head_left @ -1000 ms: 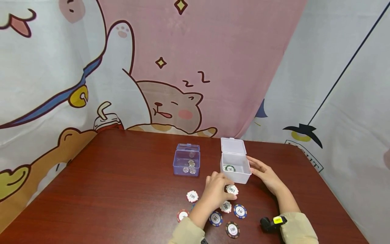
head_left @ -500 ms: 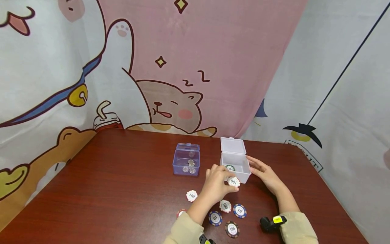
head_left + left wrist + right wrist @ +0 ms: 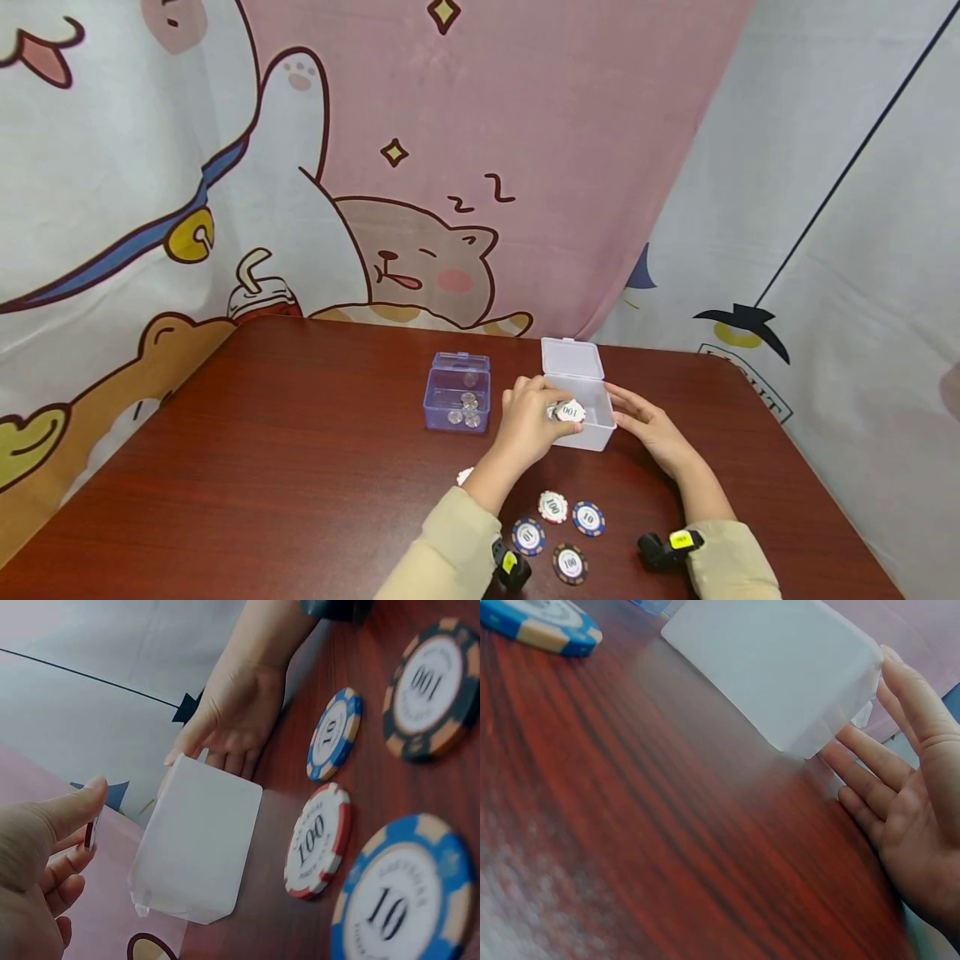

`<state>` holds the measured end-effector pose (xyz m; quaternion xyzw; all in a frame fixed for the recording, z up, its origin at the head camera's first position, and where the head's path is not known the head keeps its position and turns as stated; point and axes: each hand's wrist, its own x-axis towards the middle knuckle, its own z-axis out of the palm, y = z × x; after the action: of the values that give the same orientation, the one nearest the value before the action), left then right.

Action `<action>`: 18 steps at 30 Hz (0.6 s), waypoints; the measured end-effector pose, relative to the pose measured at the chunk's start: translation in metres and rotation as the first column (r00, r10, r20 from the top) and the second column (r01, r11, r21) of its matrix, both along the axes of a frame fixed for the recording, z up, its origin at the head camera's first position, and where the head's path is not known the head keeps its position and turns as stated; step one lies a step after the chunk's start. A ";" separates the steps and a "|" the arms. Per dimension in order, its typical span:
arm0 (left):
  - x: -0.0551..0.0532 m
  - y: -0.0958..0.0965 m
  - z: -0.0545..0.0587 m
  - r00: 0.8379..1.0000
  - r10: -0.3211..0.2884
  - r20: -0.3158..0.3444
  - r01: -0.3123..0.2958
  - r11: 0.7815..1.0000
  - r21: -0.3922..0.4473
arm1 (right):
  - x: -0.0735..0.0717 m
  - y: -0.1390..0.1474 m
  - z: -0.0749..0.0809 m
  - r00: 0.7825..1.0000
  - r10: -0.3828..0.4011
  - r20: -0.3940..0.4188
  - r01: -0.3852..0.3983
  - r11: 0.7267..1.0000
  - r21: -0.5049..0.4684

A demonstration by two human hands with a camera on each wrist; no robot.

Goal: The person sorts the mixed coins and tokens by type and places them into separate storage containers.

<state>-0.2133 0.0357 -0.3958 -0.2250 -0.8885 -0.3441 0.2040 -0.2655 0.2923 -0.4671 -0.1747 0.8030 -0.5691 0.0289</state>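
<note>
My left hand [image 3: 528,425] pinches a white poker chip [image 3: 572,411] marked 100 between thumb and fingers, over the opening of a white lidded box [image 3: 588,437]. In the left wrist view the chip [image 3: 91,831] appears edge-on. The box stands with its lid [image 3: 572,358] tipped back, and my left hand covers part of its inside. My right hand [image 3: 652,433] steadies the box's right side with extended fingers; in the right wrist view its thumb touches the box's edge. On the table near me lie a red-and-white chip [image 3: 553,507], two blue chips [image 3: 588,518] and a black chip [image 3: 570,564].
Left of the white box, a translucent blue box [image 3: 461,362] stands with its lid up, several small clear pieces [image 3: 470,402] inside. Another white chip [image 3: 465,475] is partly hidden behind my left forearm. A printed cloth [image 3: 600,167] hangs behind the table.
My left hand has lifted the white poker chip off the table and carried it forward to above the white box. My right hand has stayed at the box's side.
</note>
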 end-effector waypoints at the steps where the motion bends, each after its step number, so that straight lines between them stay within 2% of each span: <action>1: -0.002 0.001 0.000 1.000 0.007 0.007 -0.007 1.000 0.001 | 0.000 0.000 0.000 1.000 -0.003 0.000 0.003 1.000 0.003; 8: -0.017 0.004 -0.002 0.998 0.056 0.043 -0.056 0.998 0.001 | 0.001 0.000 0.000 1.000 -0.010 0.005 0.010 1.000 0.005; 18: -0.035 0.009 -0.014 0.988 0.136 0.078 -0.136 0.991 0.001 | 0.000 -0.001 0.001 1.000 -0.024 0.019 0.024 1.000 0.004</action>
<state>-0.2482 0.0449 -0.4095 -0.1498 -0.9080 -0.3406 0.1929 -0.2650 0.2909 -0.4663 -0.1598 0.8059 -0.5693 0.0301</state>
